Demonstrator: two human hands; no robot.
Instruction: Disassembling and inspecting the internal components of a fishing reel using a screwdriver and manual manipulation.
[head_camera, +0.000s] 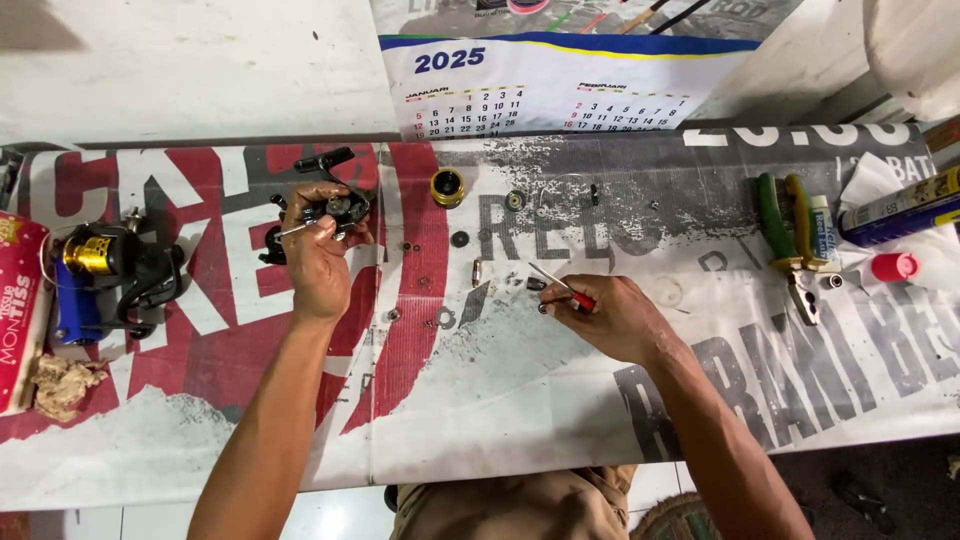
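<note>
Spread across the workbench, a printed red, white and grey banner (520, 400) serves as the surface, with one wall calendar (545, 85) hanging on the white wall behind it. One black reel body (335, 205) sits at the banner's upper left, gripped by the left hand (318, 250) with fingers closed around it, while the right hand (610, 315) pinches one red-handled screwdriver (565, 288) over a scatter of small washers and screws, too small to count. Elsewhere lie one gold spool (447, 187), one complete black-and-gold reel (110, 265), one pair of green-handled pliers (790, 240), one red cap (893, 266) and one tissue pack (18, 310).
</note>
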